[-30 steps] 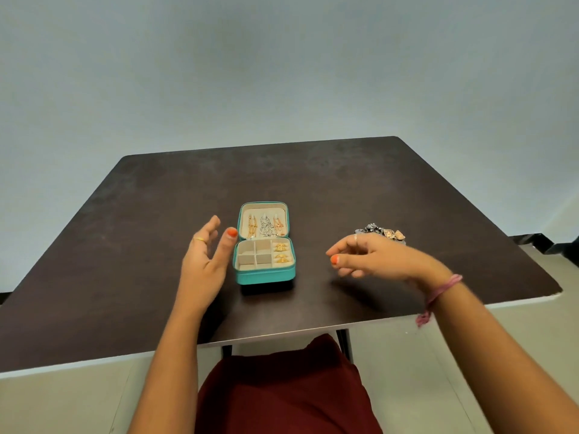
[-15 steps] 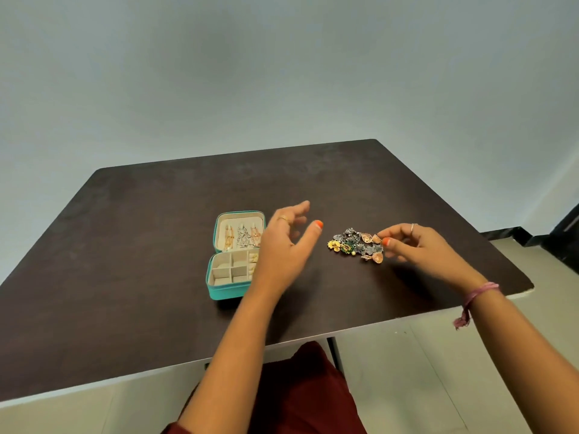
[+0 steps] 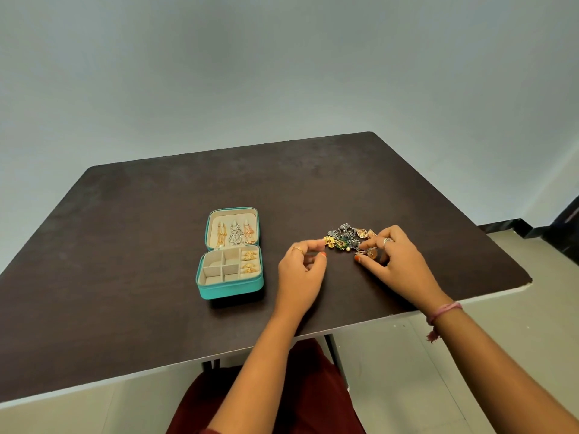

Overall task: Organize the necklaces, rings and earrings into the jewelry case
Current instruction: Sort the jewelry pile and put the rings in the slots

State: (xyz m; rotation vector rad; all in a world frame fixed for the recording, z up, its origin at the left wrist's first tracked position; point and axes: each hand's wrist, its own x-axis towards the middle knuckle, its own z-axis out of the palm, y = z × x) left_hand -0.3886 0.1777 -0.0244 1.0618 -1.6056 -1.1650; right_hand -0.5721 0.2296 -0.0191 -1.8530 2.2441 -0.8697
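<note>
where fingers (image 3: 316, 244) curl, jewelry pile (image 3: 347, 239) between

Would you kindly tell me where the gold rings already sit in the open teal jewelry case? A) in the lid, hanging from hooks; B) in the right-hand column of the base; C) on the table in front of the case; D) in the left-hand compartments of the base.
B: the gold rings sit in the right-hand column of the jewelry case base, while the square compartments left of them look empty.
</note>
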